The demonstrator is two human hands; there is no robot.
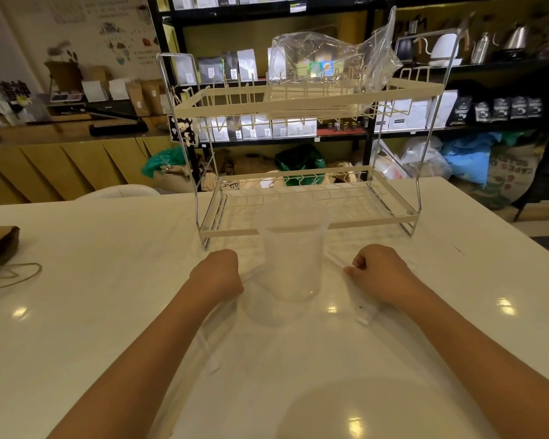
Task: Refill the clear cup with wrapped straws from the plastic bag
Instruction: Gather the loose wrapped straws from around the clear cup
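Note:
A clear cup (290, 258) stands on the white table (76, 312) in front of a two-tier wire rack (305, 103). It looks empty. A clear plastic bag (333, 64) lies on the rack's top tier. My left hand (217, 272) rests fisted just left of the cup, closed over wrapped straws (210, 353) that trail toward me on the table. My right hand (377, 274) is on the cup's right side, pinching a wrapped straw (360, 307) that lies across the table. Both straws are pale and hard to see against the table.
A brown paper bag with twine handles (0, 248) lies at the table's left edge. Behind the table stand dark shelves (488, 106) of coffee bags and kettles, with sacks (469, 160) on the floor. A wooden counter (61, 137) runs along the left.

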